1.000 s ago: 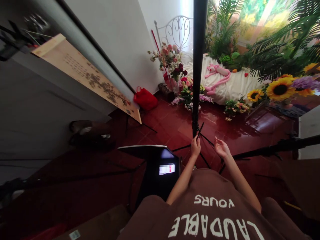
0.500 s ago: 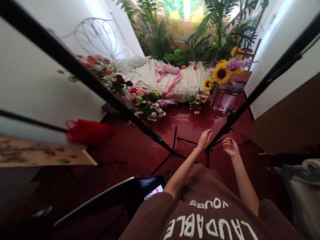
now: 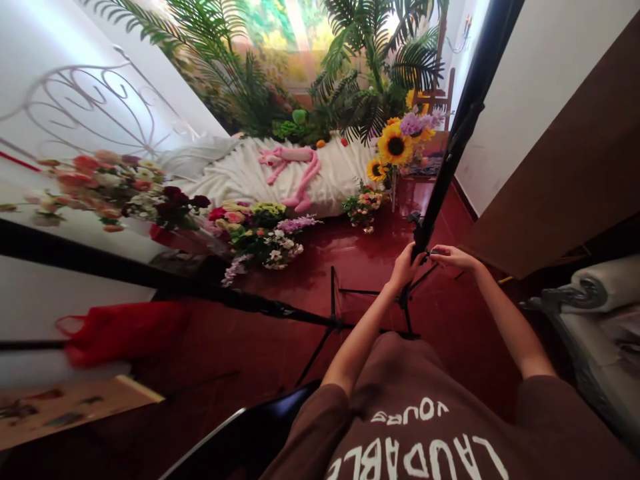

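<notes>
so, left hand (image 3: 404, 268) grips black stand (image 3: 445, 167)

and here we go, two words to read, both on the brown shirt (image 3: 400, 380)! nearer the hem it's "yours" (image 3: 410, 411), pale capitals, upside down in this view, and there below it in the picture, much bigger, comes "laudable" (image 3: 417, 457), same pale hand-drawn style, also upside down, running right to left, its lower parts cut by the bottom edge, the final e hardest to make out
</notes>
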`<move>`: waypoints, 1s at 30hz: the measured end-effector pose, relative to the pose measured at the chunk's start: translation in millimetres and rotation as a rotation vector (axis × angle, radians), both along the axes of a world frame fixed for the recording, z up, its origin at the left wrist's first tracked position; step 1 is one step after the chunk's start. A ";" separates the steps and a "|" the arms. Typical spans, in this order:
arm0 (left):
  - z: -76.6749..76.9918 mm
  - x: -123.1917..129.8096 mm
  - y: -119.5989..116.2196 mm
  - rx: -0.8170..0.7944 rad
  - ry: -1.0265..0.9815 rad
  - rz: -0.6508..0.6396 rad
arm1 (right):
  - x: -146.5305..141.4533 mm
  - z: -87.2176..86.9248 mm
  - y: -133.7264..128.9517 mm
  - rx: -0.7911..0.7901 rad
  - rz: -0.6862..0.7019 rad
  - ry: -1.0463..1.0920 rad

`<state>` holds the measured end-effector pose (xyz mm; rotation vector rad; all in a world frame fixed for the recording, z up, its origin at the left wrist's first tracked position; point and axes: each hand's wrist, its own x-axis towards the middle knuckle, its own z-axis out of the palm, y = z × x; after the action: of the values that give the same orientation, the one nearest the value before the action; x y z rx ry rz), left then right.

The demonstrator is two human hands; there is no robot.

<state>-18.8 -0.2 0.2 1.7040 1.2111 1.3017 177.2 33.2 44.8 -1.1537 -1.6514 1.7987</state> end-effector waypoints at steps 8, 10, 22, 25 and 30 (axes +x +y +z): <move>-2.4 -2.6 2.2 0.002 -0.012 -0.014 | -7.4 -13.2 -24.6 0.807 -0.312 -0.399; -1.8 -2.1 1.2 0.014 -0.011 -0.005 | -10.1 -24.9 -32.1 0.916 -0.389 -0.446; 12.7 5.7 0.4 0.129 0.106 0.135 | -16.7 -47.4 -35.8 1.294 -0.518 -0.596; 24.5 7.0 6.1 0.175 0.104 0.164 | -17.8 -49.6 -34.6 1.316 -0.539 -0.590; 74.2 10.8 21.8 0.310 -0.012 0.190 | -17.0 -46.9 -39.2 1.271 -0.510 -0.555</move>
<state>-8.0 21.6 74.4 1.8231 1.2380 1.6846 160.3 -6.0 -2.2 -1.2235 -1.9600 -0.0544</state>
